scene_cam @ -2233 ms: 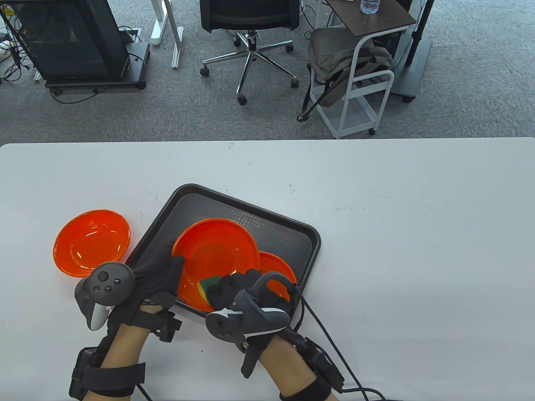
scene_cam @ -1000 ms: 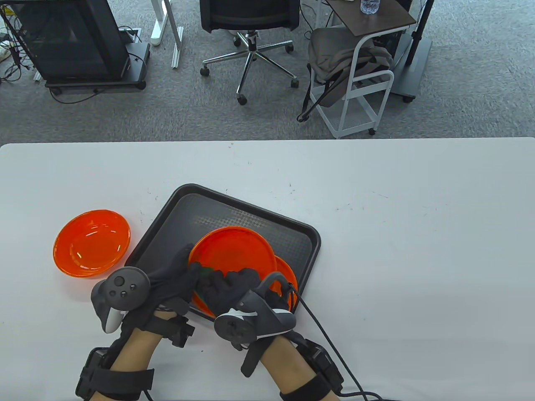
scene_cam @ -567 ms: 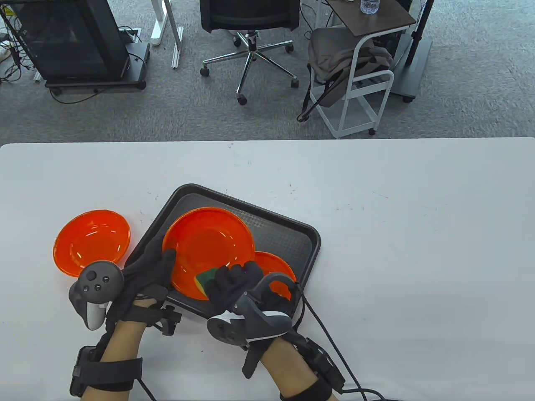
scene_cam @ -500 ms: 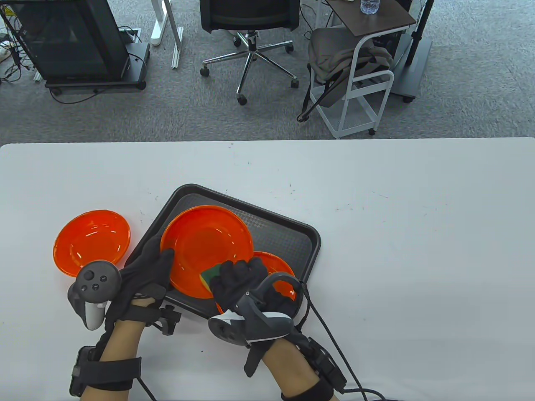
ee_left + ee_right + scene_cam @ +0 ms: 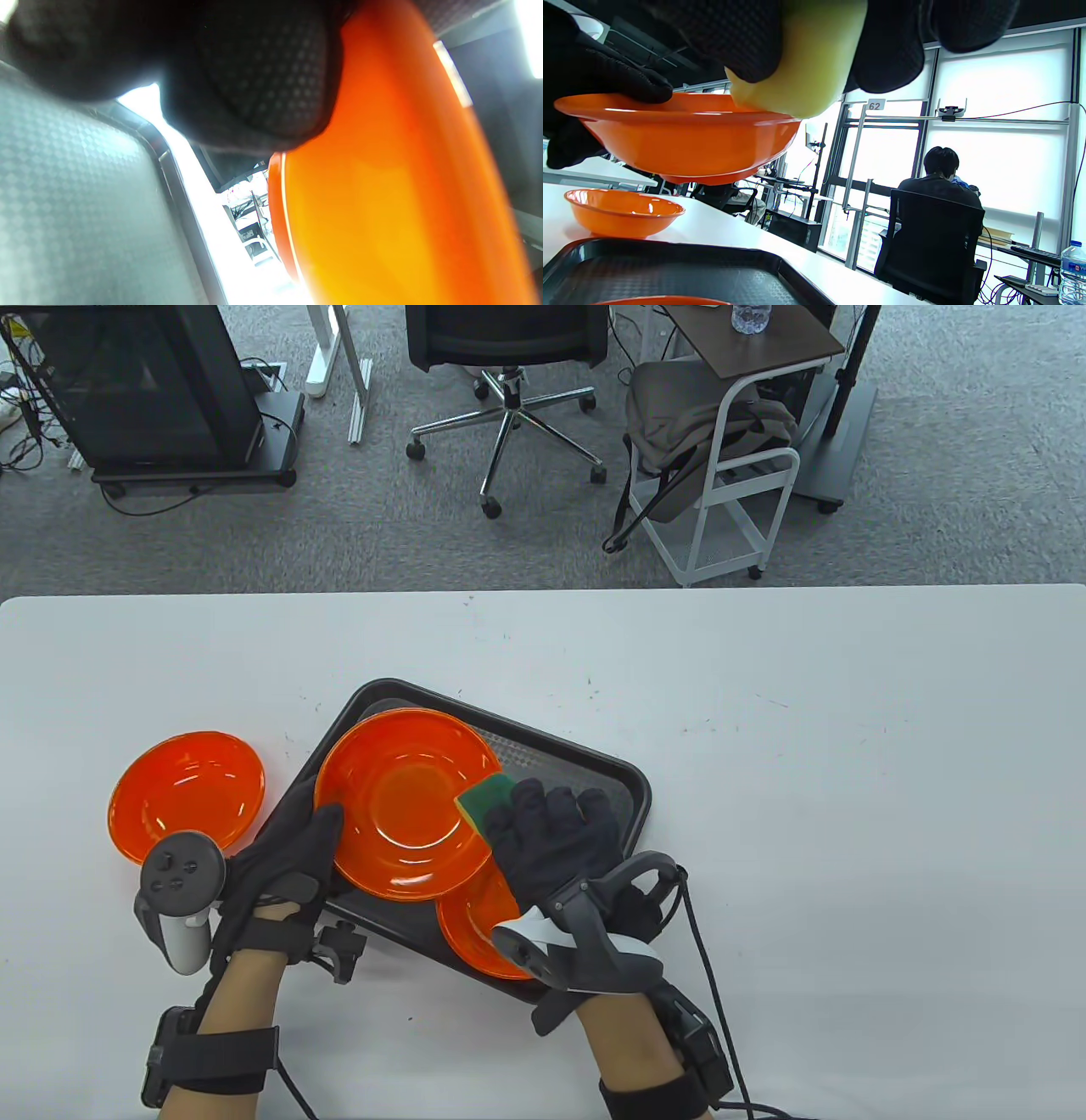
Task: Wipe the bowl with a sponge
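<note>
The bowl (image 5: 405, 804) hangs lifted above the black tray (image 5: 594, 780), its near-left rim pinched by the left hand (image 5: 288, 848). The right hand (image 5: 551, 836), clamped on the sponge (image 5: 485, 802), has just swept from the bowl's near edge round to its right rim, so wiping looks well along. The bowl is glossy translucent orange, shallow, with nothing visible inside.

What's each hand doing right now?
Left hand: grips the raised bowl by its rim.
Right hand: holds the sponge at the bowl's rim.
</note>
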Demonstrator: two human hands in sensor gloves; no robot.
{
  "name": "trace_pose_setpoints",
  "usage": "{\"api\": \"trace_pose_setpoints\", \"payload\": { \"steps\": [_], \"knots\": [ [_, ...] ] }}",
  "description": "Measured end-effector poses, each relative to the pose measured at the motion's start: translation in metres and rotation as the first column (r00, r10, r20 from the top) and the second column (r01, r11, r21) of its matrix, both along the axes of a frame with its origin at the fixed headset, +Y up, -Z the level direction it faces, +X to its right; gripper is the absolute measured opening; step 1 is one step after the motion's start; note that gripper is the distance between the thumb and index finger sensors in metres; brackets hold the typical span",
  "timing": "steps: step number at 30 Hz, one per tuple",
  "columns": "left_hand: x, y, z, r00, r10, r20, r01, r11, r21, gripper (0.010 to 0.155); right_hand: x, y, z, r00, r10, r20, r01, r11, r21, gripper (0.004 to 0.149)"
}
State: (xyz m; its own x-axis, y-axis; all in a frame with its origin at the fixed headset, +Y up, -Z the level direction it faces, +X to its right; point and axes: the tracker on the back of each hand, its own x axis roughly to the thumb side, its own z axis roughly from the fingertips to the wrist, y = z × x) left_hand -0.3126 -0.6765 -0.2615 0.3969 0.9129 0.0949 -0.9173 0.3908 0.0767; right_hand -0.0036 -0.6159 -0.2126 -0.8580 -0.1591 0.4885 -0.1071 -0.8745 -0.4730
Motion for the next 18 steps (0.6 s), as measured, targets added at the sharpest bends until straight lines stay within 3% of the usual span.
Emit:
{"api": "trace_pose_setpoints", "payload": {
  "steps": [5,8,9,12,13,15,18],
  "knots": [
    [-0.001,0.000,0.001,0.999,0.042,0.005,-0.042,0.999,-0.012,0.056,0.018,-0.002,-0.006,0.993,-0.118,0.026,0.117,0.993,0.029,0.046],
    [0.000,-0.002,0.000,0.996,0.079,0.030,-0.078,0.997,-0.015,0.056,0.034,-0.007,-0.011,0.950,-0.313,-0.005,0.312,0.949,-0.029,0.046],
    [0.001,-0.003,-0.001,0.994,0.099,0.042,-0.098,0.995,-0.017,0.056,0.039,-0.010,-0.013,0.907,-0.421,-0.021,0.420,0.906,-0.059,0.046],
    [0.002,-0.008,-0.003,0.979,0.190,0.078,-0.188,0.981,-0.036,0.056,0.051,-0.020,-0.020,0.697,-0.714,-0.063,0.696,0.695,-0.180,0.047],
    [0.003,-0.008,-0.004,0.974,0.211,0.087,-0.208,0.977,-0.037,0.056,0.053,-0.023,-0.022,0.651,-0.756,-0.071,0.730,0.649,-0.217,0.047],
    [0.005,-0.009,-0.004,0.962,0.253,0.104,-0.250,0.967,-0.046,0.056,0.055,-0.032,-0.027,0.502,-0.862,-0.074,0.804,0.497,-0.328,0.047],
    [0.007,-0.009,-0.005,0.954,0.270,0.128,-0.265,0.963,-0.055,0.056,0.052,-0.036,-0.031,0.437,-0.894,-0.098,0.791,0.434,-0.431,0.047]
  ]
}}
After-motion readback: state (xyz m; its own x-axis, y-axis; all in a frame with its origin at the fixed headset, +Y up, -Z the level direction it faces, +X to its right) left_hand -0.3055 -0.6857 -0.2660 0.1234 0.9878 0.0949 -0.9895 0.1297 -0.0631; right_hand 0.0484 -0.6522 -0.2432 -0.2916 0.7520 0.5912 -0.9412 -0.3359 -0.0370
